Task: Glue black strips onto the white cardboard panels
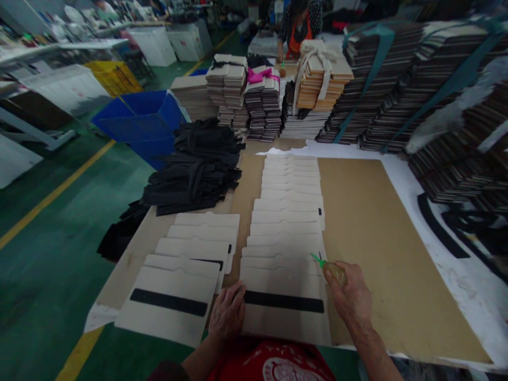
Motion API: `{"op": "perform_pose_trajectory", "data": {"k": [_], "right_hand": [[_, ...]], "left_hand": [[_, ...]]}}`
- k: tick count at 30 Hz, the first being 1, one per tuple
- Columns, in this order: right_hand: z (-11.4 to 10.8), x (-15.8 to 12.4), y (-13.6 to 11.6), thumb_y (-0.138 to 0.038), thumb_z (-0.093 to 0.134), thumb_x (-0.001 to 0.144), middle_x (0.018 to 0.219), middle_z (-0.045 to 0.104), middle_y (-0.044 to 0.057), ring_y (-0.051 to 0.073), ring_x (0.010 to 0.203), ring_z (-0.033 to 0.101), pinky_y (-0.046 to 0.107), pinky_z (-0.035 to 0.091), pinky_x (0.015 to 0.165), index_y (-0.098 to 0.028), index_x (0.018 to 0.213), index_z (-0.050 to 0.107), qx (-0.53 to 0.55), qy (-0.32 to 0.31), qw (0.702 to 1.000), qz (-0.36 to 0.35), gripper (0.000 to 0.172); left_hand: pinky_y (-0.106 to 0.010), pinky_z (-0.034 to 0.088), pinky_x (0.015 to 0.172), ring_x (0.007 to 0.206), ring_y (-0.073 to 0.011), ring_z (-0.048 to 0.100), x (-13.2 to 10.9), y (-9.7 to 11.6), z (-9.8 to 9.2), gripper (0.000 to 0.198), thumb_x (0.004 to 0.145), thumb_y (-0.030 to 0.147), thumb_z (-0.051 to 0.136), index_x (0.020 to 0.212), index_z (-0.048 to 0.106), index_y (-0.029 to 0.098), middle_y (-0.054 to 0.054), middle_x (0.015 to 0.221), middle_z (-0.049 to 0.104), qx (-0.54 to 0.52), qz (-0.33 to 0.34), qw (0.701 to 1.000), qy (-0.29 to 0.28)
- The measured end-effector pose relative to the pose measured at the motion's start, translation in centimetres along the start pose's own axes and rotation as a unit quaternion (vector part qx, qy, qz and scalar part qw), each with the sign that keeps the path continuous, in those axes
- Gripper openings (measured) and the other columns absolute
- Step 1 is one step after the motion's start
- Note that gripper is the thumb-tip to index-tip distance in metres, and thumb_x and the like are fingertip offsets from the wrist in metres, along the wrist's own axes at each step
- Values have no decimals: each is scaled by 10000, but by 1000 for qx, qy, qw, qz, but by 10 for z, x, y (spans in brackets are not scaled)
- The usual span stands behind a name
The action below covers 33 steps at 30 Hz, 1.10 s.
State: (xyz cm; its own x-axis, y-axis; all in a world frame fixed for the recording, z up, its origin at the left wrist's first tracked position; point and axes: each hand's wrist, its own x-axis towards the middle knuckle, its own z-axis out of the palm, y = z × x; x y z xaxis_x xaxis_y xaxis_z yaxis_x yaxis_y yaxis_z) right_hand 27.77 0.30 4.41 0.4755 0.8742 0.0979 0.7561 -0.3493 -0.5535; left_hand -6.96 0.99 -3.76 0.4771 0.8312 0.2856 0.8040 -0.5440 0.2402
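My right hand (351, 293) is closed around a glue bottle (335, 273) with a green nozzle, tilted so the tip points left over the middle row of panels. My left hand (228, 312) rests at the lower left edge of the nearest panel (286, 328) in that row, its fingers bent together near the left end of a black strip (283, 301). Behind this panel, several beige panels (283, 228) overlap in a long row. Left of my left hand lies a shorter overlapping stack of panels (162, 330), the front one also bearing a black strip (169, 302).
Bundles of black strips (190, 182) are piled at the table's left, beside a blue bin (146, 119). Tied stacks of boards (264, 100) line the back, with taller strapped stacks (377, 79) at right. Brown board (377, 254) covers the table. Another person (299, 29) stands beyond.
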Motion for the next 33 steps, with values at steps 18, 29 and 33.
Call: {"op": "perform_pose_trajectory", "data": {"k": [18,29,33], "right_hand": [[9,55,19,-584,514,801,981,598,82,234,858,580,366,466,739,-194,1002,606,57,31,997,32,448],[5,63,22,-480,479,889,983,586,62,207,850,586,325,464,707,-215,1018,579,35,-28,997,-58,311],[8,66,19,-435,481,900,997,587,63,204,867,592,332,477,740,-213,1034,577,58,-60,992,-90,277]], "left_hand": [[-409,519,918,1049,-249,601,1,1,-3,299,920,193,493,1195,609,175,-107,1218,637,0,-13,1000,-29],[-397,510,946,1076,-231,614,2,1,-7,309,927,225,495,1212,611,207,-90,1212,648,15,-21,999,-25],[-410,501,958,1094,-238,605,2,2,-8,320,925,211,496,1229,599,194,-100,1239,632,19,-21,999,-36]]}}
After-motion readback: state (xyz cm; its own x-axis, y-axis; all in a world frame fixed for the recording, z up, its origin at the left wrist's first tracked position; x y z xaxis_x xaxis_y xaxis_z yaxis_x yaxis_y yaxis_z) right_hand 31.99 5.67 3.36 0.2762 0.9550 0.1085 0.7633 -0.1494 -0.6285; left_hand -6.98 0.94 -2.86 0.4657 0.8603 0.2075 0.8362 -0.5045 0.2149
